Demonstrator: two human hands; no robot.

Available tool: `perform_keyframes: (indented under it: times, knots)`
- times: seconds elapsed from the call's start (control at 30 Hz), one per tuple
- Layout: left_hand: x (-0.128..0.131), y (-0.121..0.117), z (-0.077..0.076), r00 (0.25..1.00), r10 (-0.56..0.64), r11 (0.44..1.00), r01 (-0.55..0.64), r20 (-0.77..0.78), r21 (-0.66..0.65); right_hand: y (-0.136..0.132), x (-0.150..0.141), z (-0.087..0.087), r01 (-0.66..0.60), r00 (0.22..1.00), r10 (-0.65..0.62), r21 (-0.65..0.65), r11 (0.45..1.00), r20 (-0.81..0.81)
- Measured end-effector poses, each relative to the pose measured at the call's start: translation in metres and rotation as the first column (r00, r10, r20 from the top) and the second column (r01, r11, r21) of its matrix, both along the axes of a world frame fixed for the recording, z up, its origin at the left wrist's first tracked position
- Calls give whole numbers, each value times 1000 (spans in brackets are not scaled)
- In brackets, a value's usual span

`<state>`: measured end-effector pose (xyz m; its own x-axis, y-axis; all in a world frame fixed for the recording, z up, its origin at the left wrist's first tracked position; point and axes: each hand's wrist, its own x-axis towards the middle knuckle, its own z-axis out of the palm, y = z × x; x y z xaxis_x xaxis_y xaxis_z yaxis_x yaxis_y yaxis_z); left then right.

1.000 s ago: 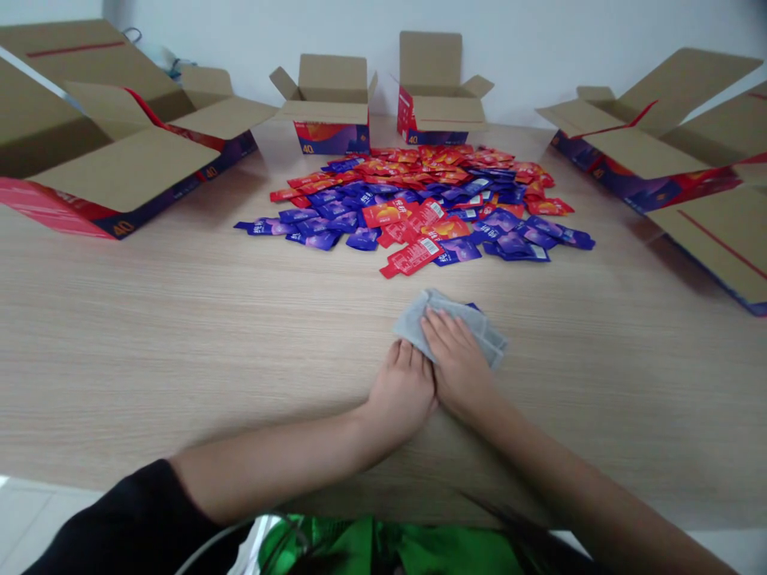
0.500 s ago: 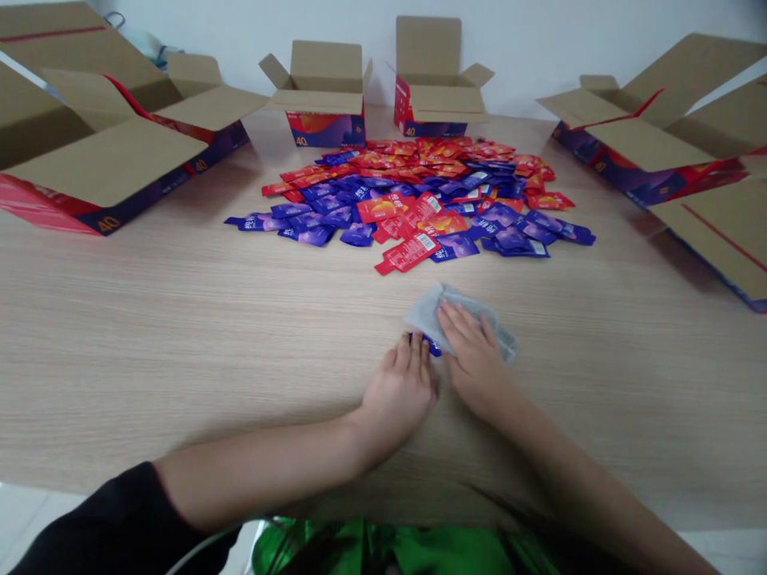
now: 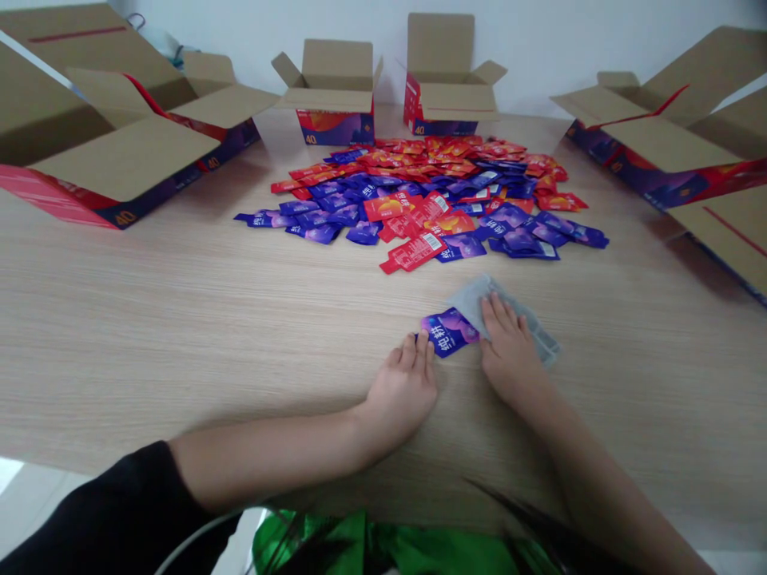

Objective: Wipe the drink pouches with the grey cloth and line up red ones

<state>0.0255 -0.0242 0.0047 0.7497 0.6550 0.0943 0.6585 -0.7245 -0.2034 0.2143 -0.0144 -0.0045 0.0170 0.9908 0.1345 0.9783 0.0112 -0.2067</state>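
Observation:
A purple sachet (image 3: 448, 330) lies flat on the wooden table (image 3: 180, 319) near me. My left hand (image 3: 403, 389) rests palm down, its fingertips pressing the sachet's near left edge. My right hand (image 3: 509, 355) lies flat with fingers stretched on a grey cloth (image 3: 542, 339), which overlaps the sachet's right end. Beyond them spreads a pile of red and purple sachets (image 3: 431, 196).
Open cardboard boxes ring the table: large ones at the left (image 3: 120, 152) and right (image 3: 659, 144), two small ones at the back (image 3: 332, 88) (image 3: 449, 80). A green bag (image 3: 383, 547) sits below the table's near edge.
My right hand has slid the grey cloth to the right, uncovering the purple sachet. My left hand has stayed in place on the sachet's edge.

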Motion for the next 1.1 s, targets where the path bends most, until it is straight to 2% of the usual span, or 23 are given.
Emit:
perform_keyframes:
  times: [0.03,0.1,0.2,0.27,0.37,0.43,0.5,0.57,0.63,0.7,0.8,0.83,0.9,1.0,1.03,1.1]
  knots:
    - [1,0,0,1000,4,1000,-4,-1,-3,-1,-2,0,-18,1000,18,4,1000,2]
    - [2,0,2,1000,6,999,-6,-5,-37,-6,-13,1,-167,986,167,-3,986,-6]
    - [3,2,6,1000,-5,994,3,-21,-106,-12,-24,5,-379,925,377,-33,925,-56]
    - [3,2,6,1000,-3,997,1,-24,-81,-8,-16,6,-347,935,342,-49,937,-93]
    - [2,1,2,1000,-2,1000,2,-19,1,2,6,4,-88,992,84,-39,995,-91]
    - [2,1,-1,1000,-5,1000,5,-19,14,4,10,2,8,998,-9,-6,1000,-69]
    - [2,1,-3,1000,2,1000,-2,-12,12,0,0,0,-74,995,76,25,997,-59]
    - [2,2,-3,1000,6,1000,-6,-2,3,-6,-13,0,-235,969,237,38,971,-73]
    - [2,3,-3,1000,0,1000,0,7,2,-7,-19,0,-328,937,330,37,944,-112]
    - [2,4,-3,1000,-10,1000,9,13,11,-3,-13,0,-294,941,297,39,955,-163]
    - [2,5,-4,1000,-21,999,21,18,26,3,0,-1,-141,967,150,59,988,-208]
    - [2,5,-4,1000,-20,999,19,24,31,3,0,-1,-125,969,136,67,990,-205]
    - [3,5,-3,999,-11,1000,10,39,22,-2,-8,-2,-210,958,220,73,975,-186]
    - [3,5,1,999,-13,998,16,42,-66,-10,-25,-1,-416,890,417,47,908,-187]
    - [4,5,2,999,-16,996,19,37,-87,-11,-26,-1,-444,875,442,37,895,-200]
    - [3,5,1,999,-11,998,13,32,-69,-8,-18,0,-387,896,385,37,921,-223]
